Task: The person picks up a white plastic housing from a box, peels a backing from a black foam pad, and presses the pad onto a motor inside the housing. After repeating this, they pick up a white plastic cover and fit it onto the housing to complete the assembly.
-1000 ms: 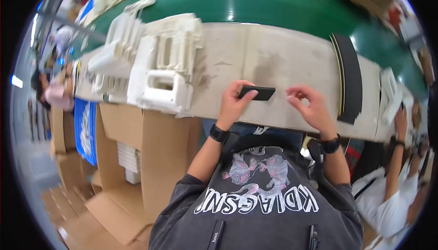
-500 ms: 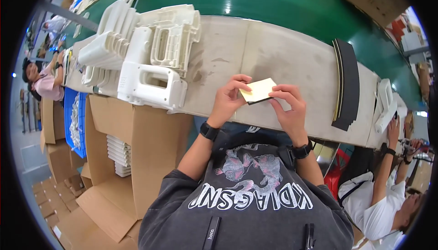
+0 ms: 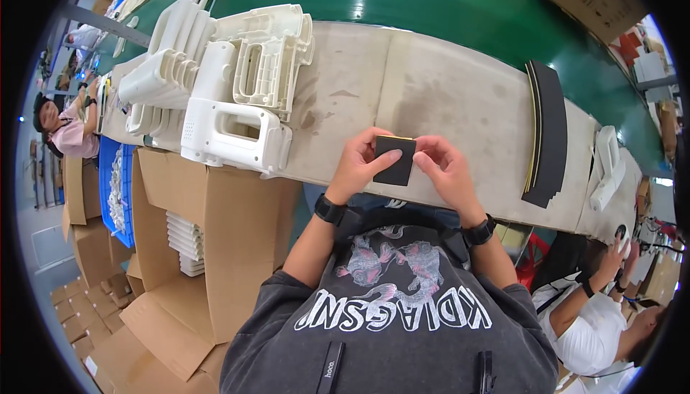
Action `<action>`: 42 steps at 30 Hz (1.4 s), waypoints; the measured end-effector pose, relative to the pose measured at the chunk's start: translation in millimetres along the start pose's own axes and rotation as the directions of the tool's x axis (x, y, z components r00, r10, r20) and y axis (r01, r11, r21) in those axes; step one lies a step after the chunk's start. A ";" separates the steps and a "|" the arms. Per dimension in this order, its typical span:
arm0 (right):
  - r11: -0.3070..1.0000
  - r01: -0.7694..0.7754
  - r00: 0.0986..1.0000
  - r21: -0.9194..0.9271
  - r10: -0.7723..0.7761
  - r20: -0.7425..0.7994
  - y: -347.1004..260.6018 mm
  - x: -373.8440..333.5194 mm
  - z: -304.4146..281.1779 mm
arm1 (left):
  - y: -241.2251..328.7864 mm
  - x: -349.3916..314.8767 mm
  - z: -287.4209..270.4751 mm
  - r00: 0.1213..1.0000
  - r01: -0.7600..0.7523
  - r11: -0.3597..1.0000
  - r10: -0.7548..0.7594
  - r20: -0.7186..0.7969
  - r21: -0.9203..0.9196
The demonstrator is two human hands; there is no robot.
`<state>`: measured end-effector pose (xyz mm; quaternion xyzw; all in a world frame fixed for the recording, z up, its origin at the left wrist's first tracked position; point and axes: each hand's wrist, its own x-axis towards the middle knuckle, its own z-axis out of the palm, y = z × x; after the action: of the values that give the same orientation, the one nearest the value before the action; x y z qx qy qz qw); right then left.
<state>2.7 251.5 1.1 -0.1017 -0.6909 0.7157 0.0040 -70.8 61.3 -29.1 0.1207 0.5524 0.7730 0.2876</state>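
Observation:
A small rectangular black foam pad (image 3: 392, 171) stands over the front edge of the worktable, its black face toward me and a thin yellow edge at the top. My left hand (image 3: 353, 166) grips it, thumb across the front and fingers behind. At its upper right edge, the bent fingertips and thumb of my right hand (image 3: 447, 171) pinch the pad's side. What lies behind the pad is hidden.
White plastic housings (image 3: 237, 132) are stacked on the left of the table (image 3: 345, 71). Long black foam strips (image 3: 548, 132) with yellow edges lie to the right, near another white part (image 3: 608, 168). Beyond runs a green conveyor (image 3: 431, 6). An open cardboard box (image 3: 244, 229) stands below left; a co-worker (image 3: 593, 322) sits at right.
The pad has turned from its pale yellow side to its black side and now stands more upright. Both hands have shifted slightly nearer to me. The co-worker's hands at right have moved lower.

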 end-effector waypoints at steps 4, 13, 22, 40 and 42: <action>0.989 -0.110 0.992 0.099 0.104 0.068 1.2 9.9 -0.6 | 5.4 -1.4 -0.5 1.000 0.019 1.000 -0.018 0.025 -0.007; 0.893 -0.185 0.973 0.409 0.225 -0.050 14.2 13.5 9.6 | 8.4 3.9 5.3 1.000 0.024 1.000 -0.024 -0.010 0.010; 0.935 -0.121 0.993 0.333 0.113 0.042 21.1 12.1 4.0 | -0.6 3.4 7.7 1.000 -0.009 0.994 0.012 -0.029 0.113; 0.904 -0.125 0.991 0.410 0.092 0.098 27.8 12.5 -4.0 | 1.1 6.4 7.2 0.997 0.027 0.998 -0.023 -0.073 0.054; 0.916 -0.054 0.998 0.398 0.039 0.047 27.9 11.2 -0.3 | 1.6 6.6 8.2 0.997 0.018 0.998 -0.013 -0.074 0.067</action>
<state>-4.4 252.1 -28.1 -0.1016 -0.5280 0.8431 -0.0055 -72.5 71.2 -25.5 0.0976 0.5893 0.7556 0.2690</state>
